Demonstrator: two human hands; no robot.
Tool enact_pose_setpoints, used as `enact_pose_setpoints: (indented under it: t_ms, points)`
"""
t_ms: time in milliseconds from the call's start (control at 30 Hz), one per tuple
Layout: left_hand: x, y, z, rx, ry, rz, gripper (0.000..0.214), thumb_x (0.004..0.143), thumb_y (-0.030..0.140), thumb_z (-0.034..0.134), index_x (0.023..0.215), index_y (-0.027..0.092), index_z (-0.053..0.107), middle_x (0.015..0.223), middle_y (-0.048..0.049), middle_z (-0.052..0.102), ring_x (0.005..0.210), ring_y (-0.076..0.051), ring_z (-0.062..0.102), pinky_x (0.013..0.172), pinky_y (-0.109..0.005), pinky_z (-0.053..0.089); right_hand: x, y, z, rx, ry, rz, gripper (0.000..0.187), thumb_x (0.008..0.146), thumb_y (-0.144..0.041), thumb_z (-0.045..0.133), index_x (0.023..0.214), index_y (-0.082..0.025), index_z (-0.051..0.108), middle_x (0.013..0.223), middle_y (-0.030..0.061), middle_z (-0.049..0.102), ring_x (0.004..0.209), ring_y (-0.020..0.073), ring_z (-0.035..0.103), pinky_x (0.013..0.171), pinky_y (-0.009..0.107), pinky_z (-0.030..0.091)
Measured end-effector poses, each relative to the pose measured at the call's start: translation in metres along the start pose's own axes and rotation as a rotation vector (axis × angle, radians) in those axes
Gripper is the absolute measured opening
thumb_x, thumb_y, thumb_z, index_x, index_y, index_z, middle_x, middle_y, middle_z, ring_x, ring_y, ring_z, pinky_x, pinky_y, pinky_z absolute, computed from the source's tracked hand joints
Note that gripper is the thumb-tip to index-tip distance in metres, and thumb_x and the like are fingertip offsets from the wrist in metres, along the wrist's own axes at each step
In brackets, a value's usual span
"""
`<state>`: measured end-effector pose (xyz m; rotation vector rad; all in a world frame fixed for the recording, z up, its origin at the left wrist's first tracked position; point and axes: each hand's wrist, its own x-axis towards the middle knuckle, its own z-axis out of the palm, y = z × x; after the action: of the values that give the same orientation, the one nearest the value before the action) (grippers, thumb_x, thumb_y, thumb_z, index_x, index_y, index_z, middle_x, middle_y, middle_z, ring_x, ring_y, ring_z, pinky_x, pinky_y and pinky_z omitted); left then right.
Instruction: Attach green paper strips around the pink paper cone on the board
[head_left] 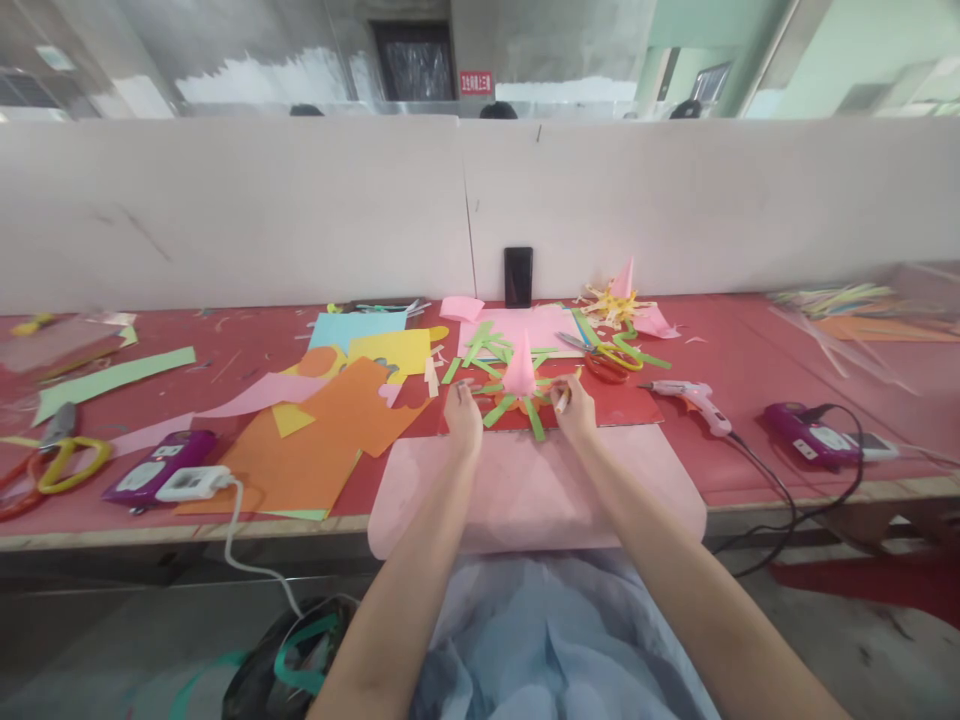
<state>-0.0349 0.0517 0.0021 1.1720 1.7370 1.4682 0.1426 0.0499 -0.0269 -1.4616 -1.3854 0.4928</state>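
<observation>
Your left hand and right hand flank the pink paper cone, which stands upright between them amid radiating green strips, above a red sheet; your left fingers curl beside the strips, though you cannot tell from this view whether they grasp one; your right fingers bend close together on the opposite side, their hold likewise unclear; a pink glue gun lies to the right; a black phone leans at the white partition; orange paper lies leftward.
</observation>
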Motion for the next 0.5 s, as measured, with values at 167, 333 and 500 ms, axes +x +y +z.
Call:
enact_pose_setpoints:
  t_ms: [167,333,500]
  points:
    - [-0.009,0.011,-0.002,-0.051,-0.006,0.061,0.029,0.091,0.025,0.029,0.095,0.020,0.057,0.095,-0.0041,0.067,0.066,-0.013,0.064,0.068,-0.027,0.050,-0.001,-0.001,-0.001,-0.021,0.002,-0.009,0.015,0.078,-0.028,0.044,0.089,-0.023,0.053,0.078,0.0027,0.070,0.075,0.0184,0.065,0.069,0.029,0.047]
    - [-0.012,0.011,-0.001,0.033,-0.040,0.126,0.029,0.092,0.028,0.029,0.098,0.020,0.056,0.089,-0.0041,0.068,0.062,-0.014,0.063,0.064,-0.028,0.049,-0.001,-0.004,-0.002,-0.030,-0.014,0.003,0.014,0.077,-0.027,0.044,0.088,-0.024,0.052,0.076,0.0023,0.070,0.075,0.0190,0.065,0.068,0.029,0.047]
    - [-0.007,0.004,0.003,0.302,-0.139,0.094,0.024,0.089,0.024,0.037,0.087,0.020,0.060,0.073,-0.0068,0.068,0.067,-0.022,0.065,0.064,-0.032,0.048,0.000,-0.004,-0.002,-0.050,-0.022,0.005,0.014,0.077,-0.027,0.044,0.088,-0.025,0.053,0.077,0.0017,0.070,0.076,0.0192,0.065,0.069,0.030,0.047]
